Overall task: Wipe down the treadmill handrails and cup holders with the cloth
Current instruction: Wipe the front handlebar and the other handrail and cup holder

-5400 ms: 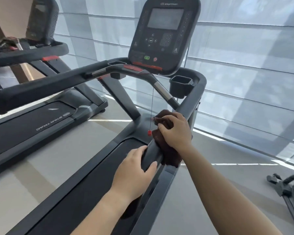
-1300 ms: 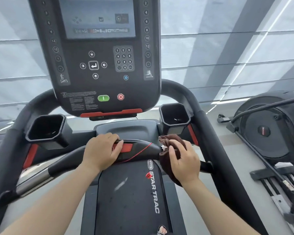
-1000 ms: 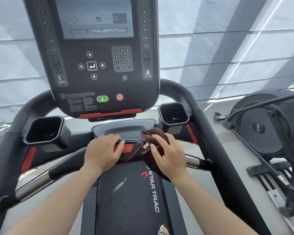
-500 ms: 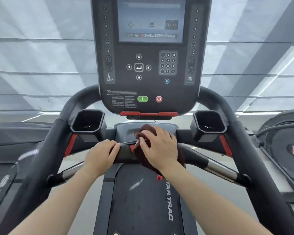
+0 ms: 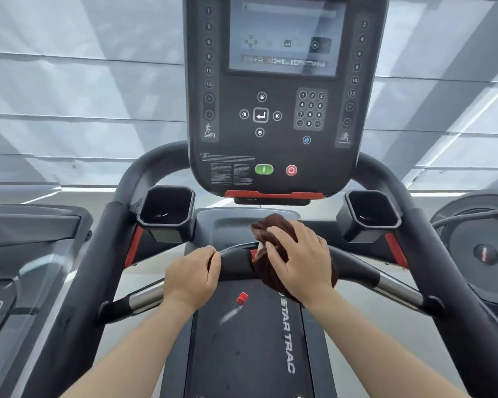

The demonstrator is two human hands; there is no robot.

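Head view. You stand on the belt (image 5: 250, 349) facing the console (image 5: 273, 96). Your right hand (image 5: 301, 262) presses the cloth (image 5: 273, 228), a dark brown bunched rag, over the middle of the front crossbar (image 5: 233, 262), just right of centre. The fingers are spread flat over the cloth rather than clenched around it, palm down, with the rag draped over the bar and hanging below it. Your left hand (image 5: 191, 275) is wrapped closed around the bare bar just left of the cloth, bracing; nothing else is in it.

Step in hand, by my reading: wiping the centre section of the crossbar.

- Curl your right fingers around the bar so the cloth reaches the underside, not only the top.
- The red safety clip (image 5: 242, 298) dangles just below the bar, close to the hanging cloth. Keep the rag from snagging its cord; the cord itself is too thin to trace here.
- Your left hand covers a stretch you will need to wipe. Shift it before the cloth reaches it.
- The metal grip sections (image 5: 145, 297) sit toward each end of the bar; carry the wipe out onto them.

The left cup holder (image 5: 167, 206) and right cup holder (image 5: 371, 209) are open and in reach, each with a faint glint at the bottom. Whether they have been wiped, you cannot tell from here. Push the cloth into their corners.
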